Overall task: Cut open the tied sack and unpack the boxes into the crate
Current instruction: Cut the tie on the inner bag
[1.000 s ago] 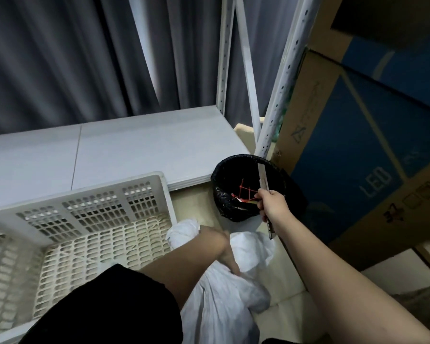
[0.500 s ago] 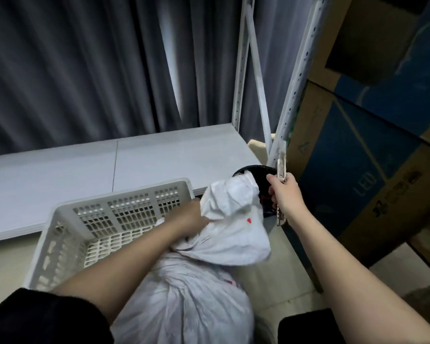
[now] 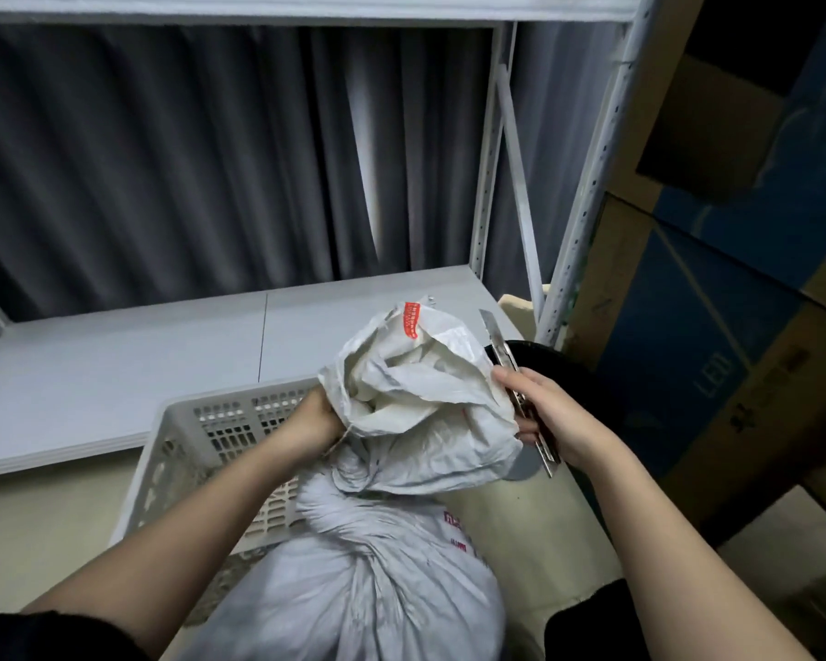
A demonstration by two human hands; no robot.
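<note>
A white woven sack (image 3: 354, 579) stands in front of me, its neck twisted tight and its loose top (image 3: 420, 388) flared upward with red print on it. My left hand (image 3: 313, 422) grips the sack's top at its left side, just above the neck. My right hand (image 3: 544, 412) holds a metal utility knife (image 3: 504, 355) with the blade pointing up and away, and its fingers touch the right side of the sack's top. A white slotted plastic crate (image 3: 220, 427) sits to the left behind the sack. No boxes show.
A black-lined bin (image 3: 559, 369) stands behind my right hand. Large cardboard boxes (image 3: 716, 326) with blue print are stacked on the right. A white metal rack post (image 3: 587, 183) rises between them and a low grey shelf board (image 3: 130, 360) in front of dark curtains.
My right hand came away from the bin and over to the sack's top, still with the knife. My left hand raised the sack's top higher. The view has tilted up.
</note>
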